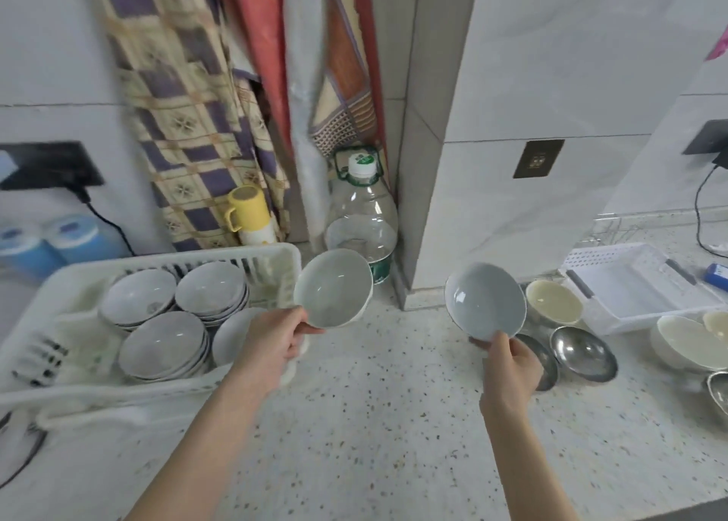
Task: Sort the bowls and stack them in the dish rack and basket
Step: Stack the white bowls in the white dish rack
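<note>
Head view: one wide look down at a speckled desk (374, 422), with the white basket (165, 262) taken as the landmark.
Left hand (272, 347): fingers curled round the near rim of a pale bowl (333, 288), held tilted in the air just beside the basket's right end.
Right hand (512, 367): pinches the lower rim of a grey-blue bowl (485, 302), tilted with its hollow facing the camera, well to the right of the basket.
Basket contents: stacks of grey bowls (163, 343) sit inside, at least three stacks plainly seen and another partly hidden behind the left hand.
Steel bowls (583, 353): on the desk far right of the basket, just beyond the right hand.
Cream bowl (553, 304): behind the steel bowls, farther from the basket than the grey-blue bowl.
White bowls (681, 341): at the right edge of the view, well apart from the basket.
White tray (638, 284): perforated, far right of the basket, behind the cream bowl.
Yellow mug (248, 209): upturned on a white one, just behind the basket's back wall.
Clear bottle (360, 213): green-capped, behind and right of the basket, beyond the pale bowl.
</note>
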